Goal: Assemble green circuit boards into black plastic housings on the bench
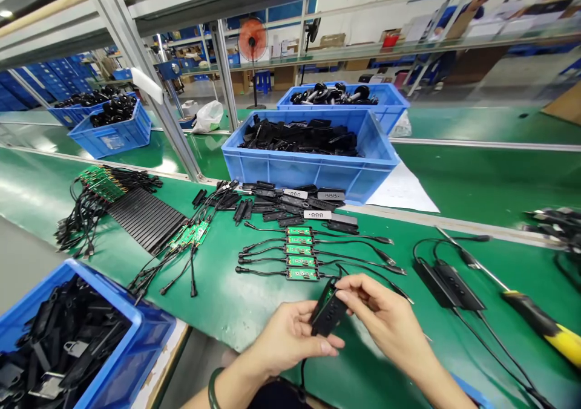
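Note:
Low over the green bench, a small black plastic controller case (pixel 330 317) with three button marks is held between my two hands. A bit of green circuit board shows along its upper left edge. My left hand (pixel 290 336) grips the case from below, fingers wrapped about it. With thumb and fingertips, my right hand (pixel 385 315) pinches the top end of the case's cover. A black cable hangs down from the case. Just beyond lie several green circuit boards (pixel 302 261) in a column, with cables out both sides. Two closed controllers (pixel 449 285) rest to the right.
A screwdriver (pixel 531 312) with a yellow-black handle lies at right. Blue bins of black parts stand at the back (pixel 308 166) and lower left (pixel 149 336). Loose covers (pixel 318 215) are piled mid-bench; bundled wired boards (pixel 193 235) and black strips (pixel 145 218) lie left.

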### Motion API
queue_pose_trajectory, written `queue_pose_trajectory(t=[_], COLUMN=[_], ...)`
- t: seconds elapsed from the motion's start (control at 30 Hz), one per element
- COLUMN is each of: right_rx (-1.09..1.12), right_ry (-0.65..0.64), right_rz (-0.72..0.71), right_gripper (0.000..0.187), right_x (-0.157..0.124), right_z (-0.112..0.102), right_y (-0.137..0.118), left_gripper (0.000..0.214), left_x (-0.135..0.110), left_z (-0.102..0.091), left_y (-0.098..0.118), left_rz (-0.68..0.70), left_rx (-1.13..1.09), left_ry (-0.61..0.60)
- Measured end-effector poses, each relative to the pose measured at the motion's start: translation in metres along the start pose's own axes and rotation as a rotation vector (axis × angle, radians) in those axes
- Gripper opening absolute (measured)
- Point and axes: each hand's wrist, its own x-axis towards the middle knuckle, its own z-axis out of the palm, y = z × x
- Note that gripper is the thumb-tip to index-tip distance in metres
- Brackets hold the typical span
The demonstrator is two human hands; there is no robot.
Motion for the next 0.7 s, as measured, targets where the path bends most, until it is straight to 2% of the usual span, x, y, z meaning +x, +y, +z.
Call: queue_pose_trajectory(t=[0.1,0.23,0.3,0.43,0.6,0.63,0.7], right_rx=[0.014,0.332,0.404,0.258,-0.023,-0.092,-0.252], right_ry=[0.043,0.113,0.091,-0.002,0.124,0.132,0.141], right_rz=[-0.016,0.169,0.220,0.176,0.047,0.034,0.009], right_gripper=[0.020,0.029,0.032,0.032,0.031,0.031,0.033], right_x=[-0.004,-0.009,-0.011,-0.014,-0.019,-0.019,-0.019], right_z=[0.007,0.019,0.024,0.027,0.021,0.017,0.002], right_y=[0.004,0.009,0.010,0.009,0.001,-0.003,-0.012], left_gripper=[0.058,0.051,0.044,0.029,0.023,0.025,0.043], left_x=[0.000,-0.001,-0.002,-0.006,-0.008,-0.007,-0.003], left_z=[0.001,0.002,0.000,-0.001,0.005,0.006,0.004], left_y=[-0.002,-0.004,-0.004,-0.004,0.003,0.006,0.013], left_rz=[0.018,0.080,0.116,0.163,0.212,0.254,0.349], left_rx=[0.047,0.194,0.295,0.576,0.925,1.002,1.180], left_ry=[0.036,0.086,0.083,0.074,0.057,0.044,0.038])
